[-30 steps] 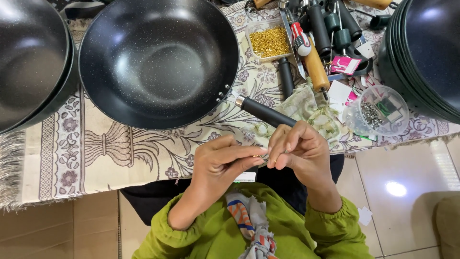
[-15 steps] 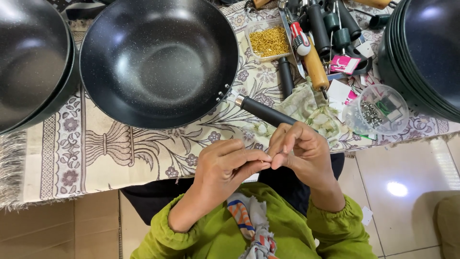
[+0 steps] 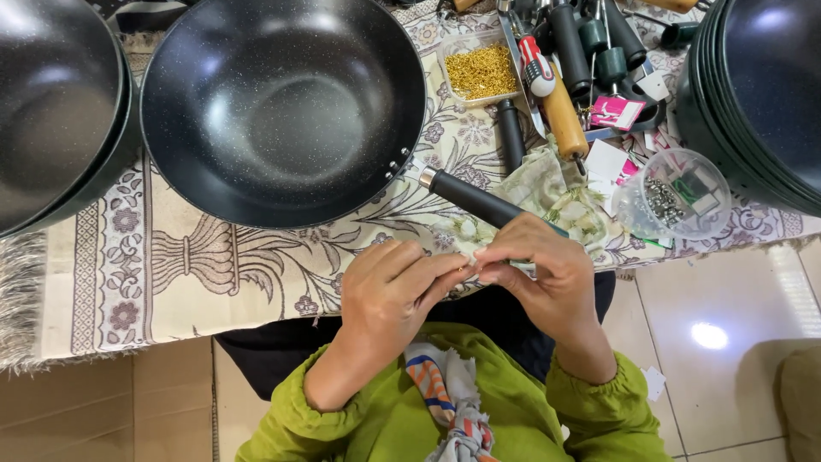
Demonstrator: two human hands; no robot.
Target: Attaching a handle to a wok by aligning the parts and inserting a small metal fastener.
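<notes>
My left hand (image 3: 385,295) and my right hand (image 3: 543,274) meet fingertip to fingertip just in front of the table edge. Both pinch a small pale piece (image 3: 470,256) between thumbs and forefingers; it is too small to tell what it is. Just behind my right hand lies the black handle (image 3: 475,198) of a large dark speckled wok (image 3: 282,107), which rests on the patterned cloth (image 3: 214,265). The handle's far end is hidden by my right fingers. Green sleeves cover both forearms.
More dark woks are stacked at the left (image 3: 51,103) and right (image 3: 761,94). Behind my hands are a tray of small golden parts (image 3: 481,70), wood-handled and black-handled tools (image 3: 560,111), pink cards (image 3: 617,111) and a clear tub of screws (image 3: 671,195). Tiled floor lies below.
My hands stay together at the table edge. The left fingers have stretched towards the right fingertips and closed onto the small piece. The wok has not moved.
</notes>
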